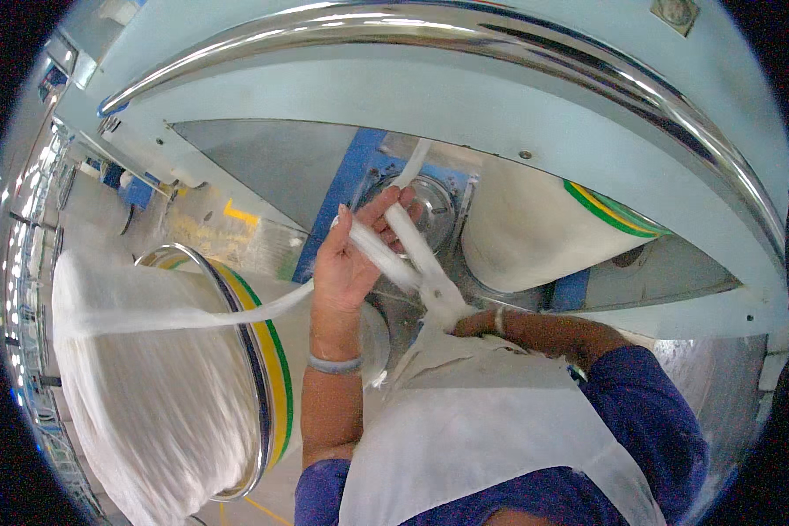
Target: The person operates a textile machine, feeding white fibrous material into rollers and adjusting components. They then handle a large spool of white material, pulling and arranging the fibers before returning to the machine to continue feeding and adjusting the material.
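My left hand [355, 254] is raised in the middle, palm turned up, with a white fibre sliver [410, 232] held across its fingers. One length of it runs up behind the fingers toward the machine opening. Two lengths hang down and meet in a loose white tuft in front of my apron [473, 412]. Another sliver [202, 319] stretches from the full can [272, 368] on the left to behind my left wrist. My right hand [475, 323] is low beside the tuft, at the apron's top edge; its fingers are hidden.
A pale blue machine body [368, 88] with a curved chrome rail [324, 31] spans the far side. Within its opening stand a round metal plate [430, 210] and a white can [535, 228] with green and yellow bands. Coiled sliver rises above the left can's rim.
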Motion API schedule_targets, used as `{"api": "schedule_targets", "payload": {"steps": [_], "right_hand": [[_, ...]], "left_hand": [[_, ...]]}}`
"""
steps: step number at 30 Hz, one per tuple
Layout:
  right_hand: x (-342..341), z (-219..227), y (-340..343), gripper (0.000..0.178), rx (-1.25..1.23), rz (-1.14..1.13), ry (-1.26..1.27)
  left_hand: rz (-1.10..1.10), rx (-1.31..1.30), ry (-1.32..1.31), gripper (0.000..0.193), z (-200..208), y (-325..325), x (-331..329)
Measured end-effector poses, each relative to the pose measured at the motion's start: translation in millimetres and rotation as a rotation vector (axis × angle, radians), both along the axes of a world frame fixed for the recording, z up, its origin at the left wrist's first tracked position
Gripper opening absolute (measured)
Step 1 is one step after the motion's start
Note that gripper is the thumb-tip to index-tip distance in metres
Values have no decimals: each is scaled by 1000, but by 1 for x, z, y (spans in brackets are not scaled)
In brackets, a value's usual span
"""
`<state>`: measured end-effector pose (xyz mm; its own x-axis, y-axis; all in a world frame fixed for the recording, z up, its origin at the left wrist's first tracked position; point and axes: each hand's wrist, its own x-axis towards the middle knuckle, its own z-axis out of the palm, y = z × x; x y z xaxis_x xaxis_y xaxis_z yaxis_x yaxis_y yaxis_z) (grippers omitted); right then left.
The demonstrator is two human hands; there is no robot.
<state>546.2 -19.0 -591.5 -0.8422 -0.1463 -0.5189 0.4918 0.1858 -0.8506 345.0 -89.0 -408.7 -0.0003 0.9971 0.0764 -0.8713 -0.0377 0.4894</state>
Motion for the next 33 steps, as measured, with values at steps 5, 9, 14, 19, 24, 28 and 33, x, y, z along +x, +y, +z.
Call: {"api": "schedule_targets", "payload": {"steps": [5,9,14,19,24,28,33], "right_hand": [[45,99,21,25,337,425,40],[35,194,24,20,956,-151,273],[-43,231,32,29,1320,-234,1210],[-58,229,47,26,497,-363,1150],[-70,213,45,12,64,-425,849],[-94,191,44,13,374,-316,884],[-105,186,56,18,303,-356,621]], "left_hand": [[-278,249,-579,72,-6,-8,-14],[-239,254,-455,72,-6,-8,-14],[-263,366,-255,61,-3,-1,-14],[141,167,226,60,-11,-18,-36],[531,-98,231,79,-51,-31,-54],[643,167,338,78,-75,-5,-62],[553,-10,386,75,-51,-24,-40]]}}
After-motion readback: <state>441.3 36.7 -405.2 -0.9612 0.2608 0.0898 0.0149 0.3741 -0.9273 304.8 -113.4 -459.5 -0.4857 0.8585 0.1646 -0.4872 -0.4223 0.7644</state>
